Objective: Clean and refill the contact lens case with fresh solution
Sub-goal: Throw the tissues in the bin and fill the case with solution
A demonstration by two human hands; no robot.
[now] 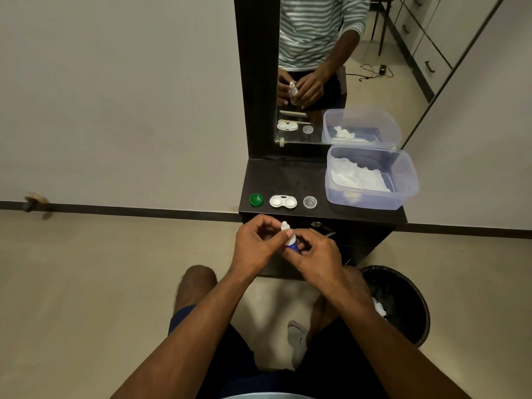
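Observation:
A small white solution bottle (288,239) with a blue label sits between both hands, just in front of the dark shelf (288,180). My right hand (316,254) grips its body from the right. My left hand (256,243) pinches it near the neck with thumb and fingertips. On the shelf lie the open white contact lens case (283,202), a green cap (256,199) to its left and a clear cap (310,202) to its right. The bottle's lower part is hidden by my fingers.
A clear plastic tub (403,180) holding white tissue stands on the shelf's right side. A mirror (359,67) rises behind the shelf. A black bin (408,306) with a crumpled tissue stands on the floor at the right, beside my knees.

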